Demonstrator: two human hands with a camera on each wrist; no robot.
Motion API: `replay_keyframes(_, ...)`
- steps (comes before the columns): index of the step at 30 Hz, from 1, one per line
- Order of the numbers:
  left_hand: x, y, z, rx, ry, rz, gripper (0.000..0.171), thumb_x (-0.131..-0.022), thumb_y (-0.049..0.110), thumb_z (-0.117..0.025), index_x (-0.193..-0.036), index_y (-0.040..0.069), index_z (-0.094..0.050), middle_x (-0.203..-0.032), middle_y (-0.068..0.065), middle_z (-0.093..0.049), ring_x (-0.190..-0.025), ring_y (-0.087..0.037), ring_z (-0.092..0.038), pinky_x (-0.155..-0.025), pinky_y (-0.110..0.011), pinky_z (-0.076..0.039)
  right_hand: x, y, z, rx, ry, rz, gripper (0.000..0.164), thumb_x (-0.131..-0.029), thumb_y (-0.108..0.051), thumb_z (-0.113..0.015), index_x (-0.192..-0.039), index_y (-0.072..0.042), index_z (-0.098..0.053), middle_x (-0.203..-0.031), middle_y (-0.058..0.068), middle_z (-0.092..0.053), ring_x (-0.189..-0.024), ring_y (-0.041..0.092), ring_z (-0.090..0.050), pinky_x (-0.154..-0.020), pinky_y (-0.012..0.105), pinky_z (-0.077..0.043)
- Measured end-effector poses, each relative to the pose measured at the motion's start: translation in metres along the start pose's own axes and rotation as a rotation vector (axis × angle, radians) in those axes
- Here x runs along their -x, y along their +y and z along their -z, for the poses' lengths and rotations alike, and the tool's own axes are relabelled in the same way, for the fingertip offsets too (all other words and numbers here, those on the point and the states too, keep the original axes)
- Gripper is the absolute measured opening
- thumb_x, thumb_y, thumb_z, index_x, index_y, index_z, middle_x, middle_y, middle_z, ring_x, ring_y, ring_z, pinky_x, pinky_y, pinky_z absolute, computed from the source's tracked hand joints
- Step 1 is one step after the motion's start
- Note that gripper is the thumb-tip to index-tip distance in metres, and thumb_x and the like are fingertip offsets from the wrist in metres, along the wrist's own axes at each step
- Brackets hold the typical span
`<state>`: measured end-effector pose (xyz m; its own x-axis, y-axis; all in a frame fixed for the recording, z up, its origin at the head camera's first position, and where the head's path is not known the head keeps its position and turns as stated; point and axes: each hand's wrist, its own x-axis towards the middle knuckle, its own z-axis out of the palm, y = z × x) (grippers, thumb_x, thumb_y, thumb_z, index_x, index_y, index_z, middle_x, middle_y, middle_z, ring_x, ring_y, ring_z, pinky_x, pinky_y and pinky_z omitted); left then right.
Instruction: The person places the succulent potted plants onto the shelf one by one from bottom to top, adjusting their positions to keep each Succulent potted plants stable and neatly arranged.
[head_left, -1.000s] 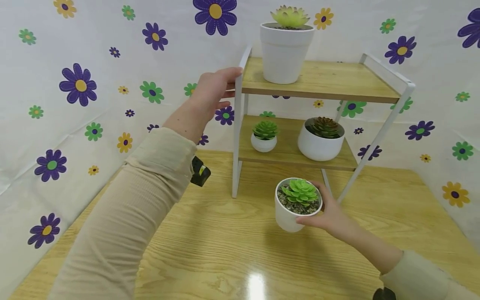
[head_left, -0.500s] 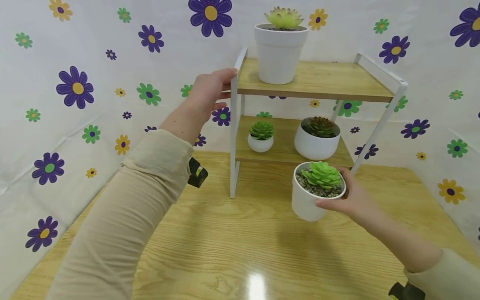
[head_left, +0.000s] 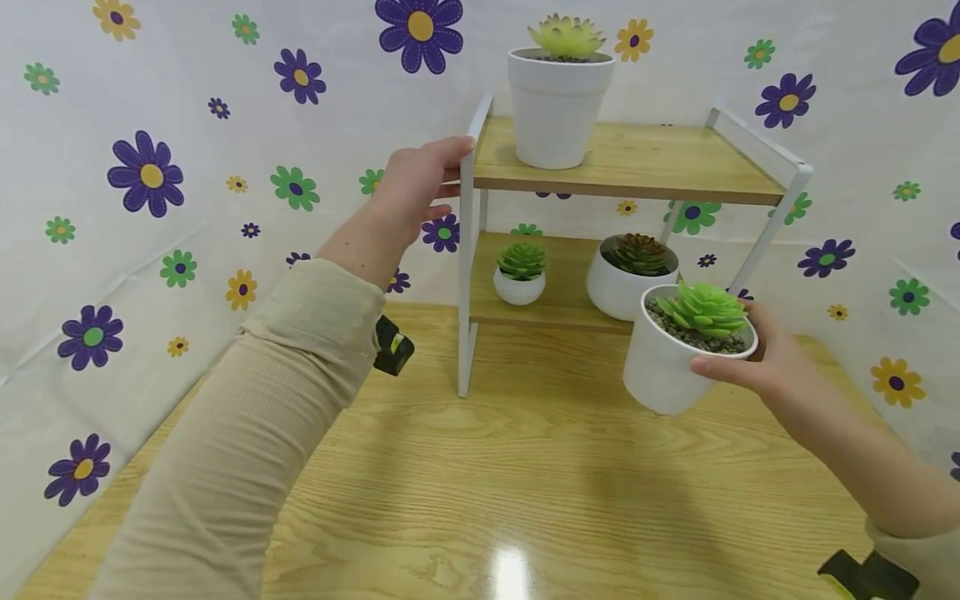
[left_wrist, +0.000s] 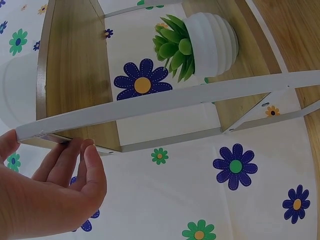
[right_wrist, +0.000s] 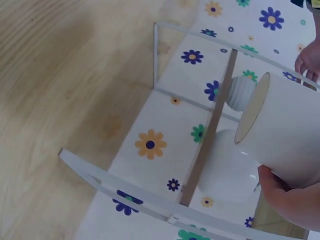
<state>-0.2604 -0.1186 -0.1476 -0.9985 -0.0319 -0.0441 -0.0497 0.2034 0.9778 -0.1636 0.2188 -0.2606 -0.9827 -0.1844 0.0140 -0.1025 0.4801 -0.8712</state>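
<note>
My right hand (head_left: 765, 358) grips a white pot (head_left: 663, 367) by its rim, with a bright green succulent (head_left: 705, 310) in gravel. The pot is tilted slightly and hangs above the table, in front of the lower shelf's right end. In the right wrist view the pot's underside (right_wrist: 252, 107) shows. With thumb and fingers on opposite sides, my left hand (left_wrist: 60, 190) holds the white frame (left_wrist: 150, 104) of a two-tier wooden shelf (head_left: 675, 158) at its upper left corner. Part of the right hand's fingers is hidden behind the pot.
A tall white pot (head_left: 558, 108) with a yellow-green succulent stands on the top tier's left. On the lower tier sit a small white pot (head_left: 519, 287) and a round white pot (head_left: 622, 279). The shelf stands on a wooden table (head_left: 450, 483) before a flower-print cloth (head_left: 210, 75).
My right hand has carried the potted succulent up and to the right, from before the shelf's middle toward its right end. My left hand keeps its place on the frame.
</note>
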Motion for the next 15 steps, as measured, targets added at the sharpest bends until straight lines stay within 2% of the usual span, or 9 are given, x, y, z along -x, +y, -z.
replay_keyframes(4, 0.000, 0.000, 0.000, -0.008, 0.000, -0.003, 0.043, -0.096, 0.043, -0.044, -0.129, 0.018, -0.055, -0.131, 0.002, -0.056, -0.120, -0.015, -0.050, -0.105, -0.033, -0.037, 0.000, -0.005, 0.012, 0.014, 0.032, 0.009, 0.072, -0.092, -0.024, -0.057, -0.148, -0.014, -0.012, -0.125, -0.015, -0.039, -0.107, -0.002, -0.042, -0.100, 0.047, -0.032)
replay_keyframes(5, 0.001, 0.000, 0.000, -0.009, 0.001, -0.002, 0.043, -0.096, 0.044, -0.044, -0.129, 0.018, -0.055, -0.131, 0.002, -0.056, -0.120, -0.014, -0.050, -0.105, -0.033, -0.037, 0.000, -0.006, 0.015, 0.010, 0.037, 0.013, 0.070, -0.092, -0.024, -0.056, -0.147, -0.016, -0.014, -0.122, -0.017, -0.039, -0.106, -0.002, -0.042, -0.102, 0.048, -0.030)
replay_keyframes(11, 0.001, 0.000, 0.000, -0.006, 0.000, -0.003, 0.043, -0.096, 0.043, -0.044, -0.129, 0.018, -0.055, -0.131, 0.002, -0.056, -0.120, -0.014, -0.050, -0.105, -0.033, -0.037, -0.001, -0.023, 0.034, 0.047, 0.110, 0.061, 0.058, -0.094, -0.023, -0.054, -0.141, -0.026, -0.022, -0.118, -0.021, -0.041, -0.106, -0.001, -0.041, -0.107, 0.031, -0.030)
replay_keyframes(13, 0.001, 0.000, 0.000, -0.003, -0.001, -0.005, 0.043, -0.096, 0.043, -0.044, -0.129, 0.018, -0.055, -0.131, 0.001, -0.056, -0.120, -0.015, -0.050, -0.105, -0.032, -0.037, -0.001, -0.031, 0.041, 0.063, 0.130, 0.066, 0.056, -0.095, -0.024, -0.052, -0.142, -0.026, -0.021, -0.120, -0.021, -0.040, -0.108, 0.002, -0.039, -0.112, 0.031, -0.026)
replay_keyframes(14, 0.001, 0.000, 0.000, -0.003, 0.000, -0.007, 0.043, -0.096, 0.043, -0.044, -0.129, 0.018, -0.055, -0.131, 0.001, -0.056, -0.120, -0.015, -0.050, -0.104, -0.032, -0.037, -0.002, -0.034, 0.044, 0.064, 0.138, 0.073, 0.054, -0.096, -0.023, -0.051, -0.141, -0.026, -0.022, -0.120, -0.021, -0.040, -0.109, 0.004, -0.039, -0.111, 0.027, -0.027)
replay_keyframes(15, 0.001, 0.000, 0.000, -0.004, 0.001, -0.010, 0.043, -0.096, 0.043, -0.044, -0.129, 0.017, -0.055, -0.131, 0.001, -0.056, -0.120, -0.015, -0.050, -0.104, -0.032, -0.038, -0.002, -0.038, 0.047, 0.072, 0.149, 0.070, 0.053, -0.096, -0.024, -0.050, -0.141, -0.026, -0.021, -0.121, -0.021, -0.039, -0.110, 0.005, -0.039, -0.114, 0.029, -0.025)
